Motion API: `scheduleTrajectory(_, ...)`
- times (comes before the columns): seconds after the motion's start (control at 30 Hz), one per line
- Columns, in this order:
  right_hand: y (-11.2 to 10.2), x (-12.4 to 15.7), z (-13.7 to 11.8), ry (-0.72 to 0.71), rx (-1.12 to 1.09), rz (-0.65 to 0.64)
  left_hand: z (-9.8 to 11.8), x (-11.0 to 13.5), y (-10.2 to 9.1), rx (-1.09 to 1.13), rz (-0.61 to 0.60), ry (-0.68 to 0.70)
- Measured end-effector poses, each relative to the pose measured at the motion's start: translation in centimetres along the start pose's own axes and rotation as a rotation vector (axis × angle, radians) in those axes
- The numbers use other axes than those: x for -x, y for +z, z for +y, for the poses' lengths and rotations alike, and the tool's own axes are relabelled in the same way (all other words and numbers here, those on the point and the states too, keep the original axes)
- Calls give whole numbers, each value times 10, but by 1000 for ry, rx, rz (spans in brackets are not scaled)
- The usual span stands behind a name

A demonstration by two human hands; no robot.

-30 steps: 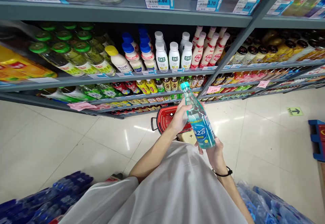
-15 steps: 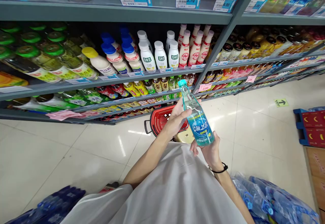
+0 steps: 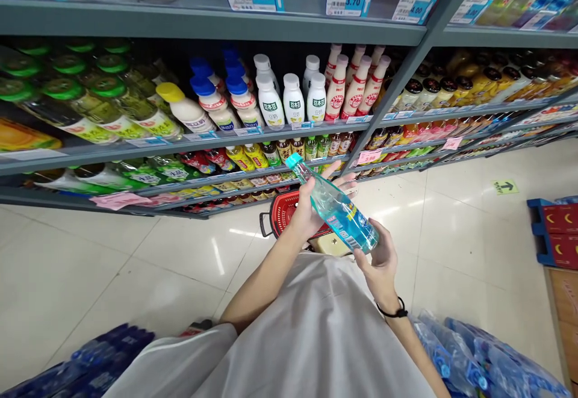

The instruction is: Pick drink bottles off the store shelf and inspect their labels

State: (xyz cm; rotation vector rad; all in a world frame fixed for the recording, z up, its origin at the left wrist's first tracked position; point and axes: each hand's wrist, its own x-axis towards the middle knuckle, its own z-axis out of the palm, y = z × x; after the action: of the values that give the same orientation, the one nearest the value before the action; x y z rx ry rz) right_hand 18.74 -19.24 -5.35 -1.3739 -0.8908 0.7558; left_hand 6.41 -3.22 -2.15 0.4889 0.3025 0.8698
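Observation:
A clear turquoise drink bottle [image 3: 336,208] with a blue label lies tilted across both hands, its capped neck toward the upper left. My left hand [image 3: 306,214] holds it below the neck, thumb on the near side, with the other fingers stretching out behind it. Around the bottle's base curl the fingers of my right hand [image 3: 382,259], its thumb underneath. The label is turned partly sideways and shows a barcode. Below the bottle, a red shopping basket [image 3: 280,214] is partly hidden by my left hand and the bottle.
Ahead stands a grey shelf unit [image 3: 194,21] with several rows of bottles, including white milk-drink bottles [image 3: 293,103]. Shrink-wrapped water bottles [image 3: 492,356] lie at lower right, blue packs [image 3: 90,359] at lower left. Red cartons [image 3: 562,235] are stacked at the right.
The bottle has been turned, so its label front faces right and a barcode shows. Its neck has swung left. My right hand has shifted round the base, and my left fingers have spread out.

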Motion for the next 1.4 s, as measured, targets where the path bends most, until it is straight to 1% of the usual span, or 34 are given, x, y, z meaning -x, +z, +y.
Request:
scheduleTrajectory(0.1,-7,-7,0,28,-27,-39,11,3,-7,12,2,-33)
scheduleTrajectory(0.23,-22,-17,-4,155,-95,-123,29,12,-15,-23,39,-30)
scheduleTrajectory(0.33,-25,-17,-3,269,-123,-177,36,18,-20,-34,61,-17)
scheduleTrajectory(0.43,-19,-13,6,429,-248,-227,36,20,-23,-44,73,0)
scheduleTrajectory(0.53,-10,-8,16,647,-396,-318,33,21,-24,-60,97,7)
scheduleTrajectory(0.6,-7,-5,19,782,-437,-396,31,21,-24,-90,119,24)
scheduleTrajectory(0.67,-7,-2,19,861,-445,-453,30,20,-26,-143,146,57)
scheduleTrajectory(0.73,-8,1,18,868,-450,-443,28,19,-27,-192,170,70)
scheduleTrajectory(0.8,-9,5,17,827,-464,-360,25,18,-30,-215,183,54)
scheduleTrajectory(0.9,-15,10,18,738,-474,-235,19,14,-33,-244,201,54)
scheduleTrajectory(1.0,-25,12,23,619,-445,-199,12,11,-35,-288,259,58)
scheduleTrajectory(1.1,-40,13,28,573,-421,-236,4,10,-33,-315,313,64)
scheduleTrajectory(1.23,-62,14,31,599,-348,-376,-3,9,-25,-348,347,79)
scheduleTrajectory(1.3,-70,17,32,604,-310,-435,-5,8,-19,-390,349,89)
scheduleTrajectory(1.4,-79,20,33,630,-302,-458,-6,6,-11,-483,302,85)
